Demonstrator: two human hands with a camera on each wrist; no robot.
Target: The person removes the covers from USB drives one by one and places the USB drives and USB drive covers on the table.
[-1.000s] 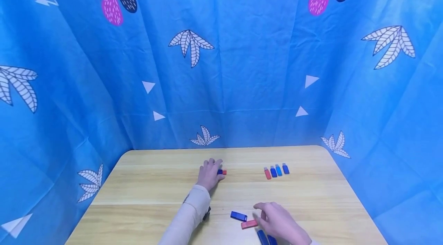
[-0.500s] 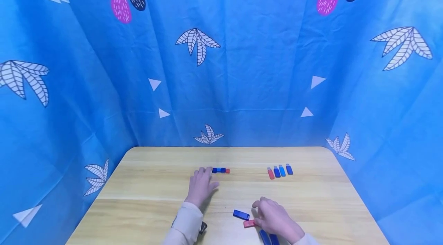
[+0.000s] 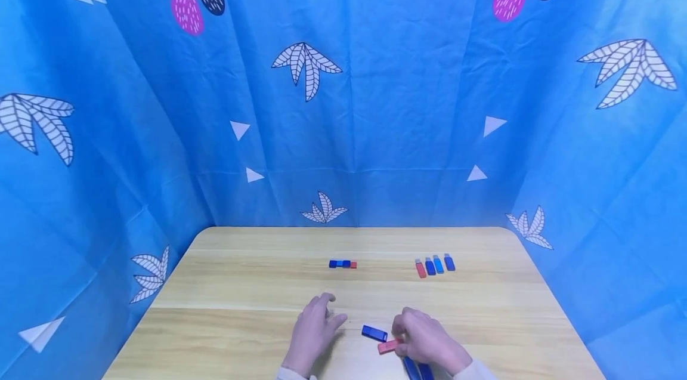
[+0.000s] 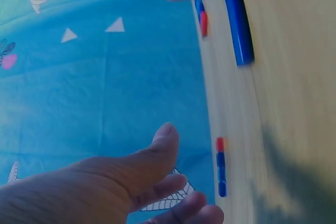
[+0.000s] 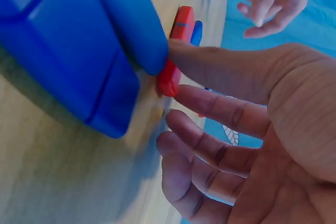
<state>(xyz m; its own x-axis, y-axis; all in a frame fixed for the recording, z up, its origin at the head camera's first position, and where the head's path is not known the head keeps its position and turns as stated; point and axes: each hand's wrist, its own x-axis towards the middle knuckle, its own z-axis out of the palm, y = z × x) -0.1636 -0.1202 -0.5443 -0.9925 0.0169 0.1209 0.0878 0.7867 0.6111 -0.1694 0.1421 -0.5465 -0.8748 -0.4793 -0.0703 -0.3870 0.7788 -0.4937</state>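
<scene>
One red stick (image 3: 387, 346) is pinched at its right end by the thumb and fingers of the right hand (image 3: 429, 341), over the near part of the tabletop (image 3: 241, 284); whether it is lifted clear of the wood cannot be told. A blue stick (image 3: 374, 333) lies slantwise just beyond it, and two more blue sticks (image 3: 411, 368) lie side by side just below the hand, so the red one would best be raised straight up first, lest its neighbours be nudged. The left hand (image 3: 312, 332) is held apart, wide and with nothing in it, and could be brought to the free left end; a second hold there should steady the stick against twisting, with the pinch kept on its long sides. Toward the far edge, four uncapped sticks (image 3: 430, 267) are lined up nearer the right corner and four caps (image 3: 339, 263) are set in a row near the middle; neither row should be disturbed.
</scene>
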